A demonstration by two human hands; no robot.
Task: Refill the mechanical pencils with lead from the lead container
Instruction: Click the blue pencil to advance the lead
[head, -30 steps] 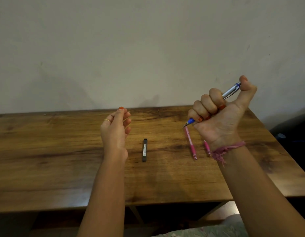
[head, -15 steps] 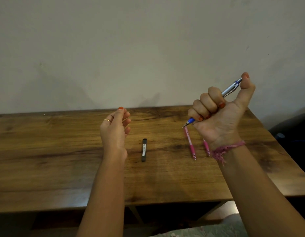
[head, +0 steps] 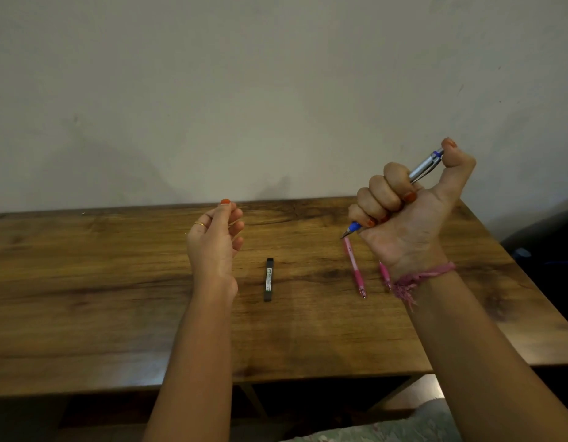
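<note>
R hand (head: 407, 215) is fisted round the blue pencil (head: 424, 169), four fingers wrapped on the barrel, thumb (head: 453, 154) capped over the top end. Tip points down-left, held up off the table (head: 117, 314). Looks like a clicker grip: thumb on the button to pump lead thru & check feed, tho can't see any lead at the tip, too small.

L hand (head: 217, 240) is raised beside it, well apart, edge-on to me. Fingers loosely curled, tips near the thumb. Whether it's pinching a lead stick I can't tell, nothing visible betw. them. Prob parked there ready to catch/guide lead or just idle.

Lead case (head: 269, 280) lies flat mid-table betw. the two arms, nearer the L wrist, untouched. Can't tell if its cap is on.

Two pink pencils (head: 354, 269) lie on the table just under/behind the R wrist, roughly parallel, tips toward me; the second (head: 384, 274) is half hidden by the wrist and its pink thread band (head: 419, 279). Lined up as a queue imo, waiting for refill or already done, can't say.

Risk: hard thumb pumping w/ tip in air = lead drops out & snaps.
</note>
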